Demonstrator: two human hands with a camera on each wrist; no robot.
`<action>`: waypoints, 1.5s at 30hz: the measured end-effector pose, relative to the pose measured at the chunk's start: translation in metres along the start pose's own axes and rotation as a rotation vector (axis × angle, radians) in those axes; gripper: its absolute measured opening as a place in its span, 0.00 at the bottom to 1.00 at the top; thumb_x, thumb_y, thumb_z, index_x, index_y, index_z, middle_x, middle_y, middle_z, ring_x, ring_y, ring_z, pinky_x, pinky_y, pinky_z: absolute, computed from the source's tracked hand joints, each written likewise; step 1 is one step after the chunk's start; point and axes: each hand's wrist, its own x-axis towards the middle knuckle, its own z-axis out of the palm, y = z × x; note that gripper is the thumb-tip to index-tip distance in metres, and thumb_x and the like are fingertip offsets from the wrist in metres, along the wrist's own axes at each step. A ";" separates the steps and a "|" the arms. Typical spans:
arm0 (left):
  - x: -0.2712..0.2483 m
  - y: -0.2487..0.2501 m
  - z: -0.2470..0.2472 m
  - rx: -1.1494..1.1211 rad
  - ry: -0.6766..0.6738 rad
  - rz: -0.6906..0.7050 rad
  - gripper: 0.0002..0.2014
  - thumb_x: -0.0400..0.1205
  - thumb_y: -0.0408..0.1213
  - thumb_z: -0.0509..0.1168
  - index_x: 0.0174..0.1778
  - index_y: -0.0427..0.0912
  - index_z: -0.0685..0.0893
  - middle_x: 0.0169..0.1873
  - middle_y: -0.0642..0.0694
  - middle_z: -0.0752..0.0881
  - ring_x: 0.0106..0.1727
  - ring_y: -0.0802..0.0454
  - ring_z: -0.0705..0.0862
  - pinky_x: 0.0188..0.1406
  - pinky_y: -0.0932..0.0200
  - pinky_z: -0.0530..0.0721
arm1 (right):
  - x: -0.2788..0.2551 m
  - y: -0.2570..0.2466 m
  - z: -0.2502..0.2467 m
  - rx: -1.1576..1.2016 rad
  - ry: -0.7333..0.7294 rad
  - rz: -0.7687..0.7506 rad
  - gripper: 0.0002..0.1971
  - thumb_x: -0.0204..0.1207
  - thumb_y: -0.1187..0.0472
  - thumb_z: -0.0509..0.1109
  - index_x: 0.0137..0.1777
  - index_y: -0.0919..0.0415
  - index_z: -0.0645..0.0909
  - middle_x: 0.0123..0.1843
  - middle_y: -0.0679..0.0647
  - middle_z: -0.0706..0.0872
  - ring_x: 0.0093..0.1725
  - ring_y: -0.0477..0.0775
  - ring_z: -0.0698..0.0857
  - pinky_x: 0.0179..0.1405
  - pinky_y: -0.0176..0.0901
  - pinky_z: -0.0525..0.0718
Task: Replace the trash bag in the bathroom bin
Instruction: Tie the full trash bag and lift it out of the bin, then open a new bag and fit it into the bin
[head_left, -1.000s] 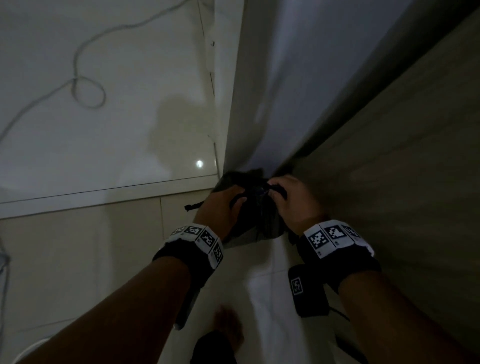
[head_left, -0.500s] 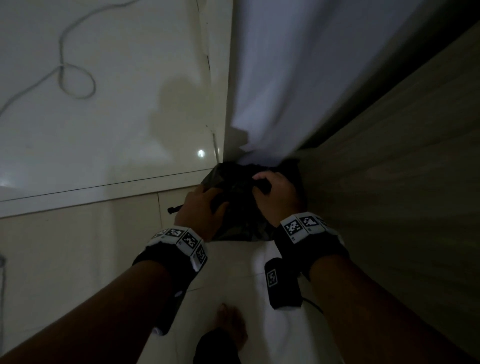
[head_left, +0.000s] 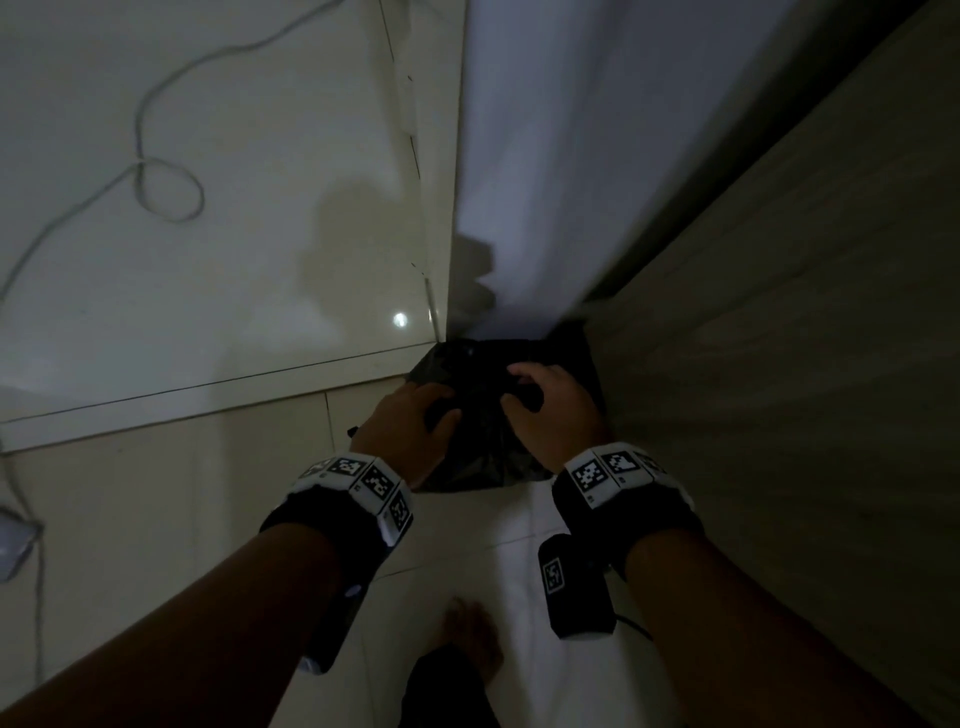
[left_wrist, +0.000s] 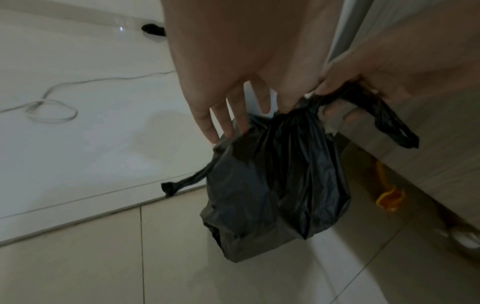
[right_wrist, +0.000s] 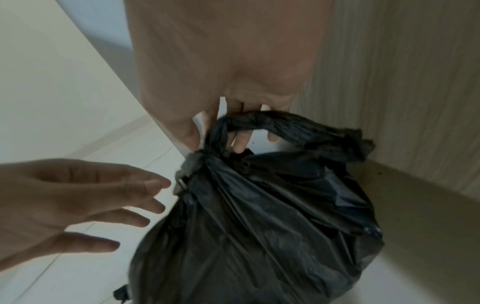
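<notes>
At 12 o'clock above the floor (left_wrist: 103, 257): full trash bag (left_wrist: 272, 185) hung from right hand (right_wrist: 228, 61) gripping tied handle (right_wrist: 285, 125), left hand (right_wrist: 64, 201) open alongside — risk of thin plastic tearing or knot slipping, spilling contents.

So the floor (head_left: 156, 519) is looking like pale beige tile with dark grout lines, running up against a glossy white slab (head_left: 234, 260). A thin white cable (left_wrist: 49, 111) is lying looped on that slab, and something small and yellow (left_wrist: 388, 197) is sitting on the tile by the wood-grain wall.
</notes>
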 end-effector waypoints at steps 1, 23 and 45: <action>-0.004 0.003 -0.004 0.003 0.002 0.003 0.20 0.81 0.50 0.62 0.68 0.48 0.81 0.64 0.42 0.83 0.65 0.43 0.80 0.63 0.55 0.75 | -0.004 -0.002 -0.003 0.002 0.008 -0.018 0.18 0.74 0.55 0.69 0.65 0.49 0.80 0.62 0.52 0.81 0.63 0.54 0.80 0.64 0.54 0.80; -0.305 0.175 -0.256 -0.084 0.279 0.274 0.16 0.81 0.53 0.63 0.63 0.57 0.81 0.51 0.56 0.82 0.55 0.55 0.80 0.58 0.59 0.77 | -0.298 -0.199 -0.202 0.281 0.262 -0.280 0.14 0.78 0.51 0.67 0.62 0.50 0.83 0.58 0.49 0.87 0.58 0.48 0.84 0.64 0.45 0.80; -0.640 0.465 -0.363 -0.058 0.492 0.692 0.14 0.79 0.56 0.63 0.58 0.61 0.81 0.49 0.55 0.86 0.48 0.55 0.83 0.57 0.52 0.83 | -0.669 -0.241 -0.494 0.132 0.638 -0.564 0.14 0.79 0.54 0.68 0.62 0.55 0.83 0.57 0.51 0.88 0.55 0.47 0.85 0.62 0.39 0.78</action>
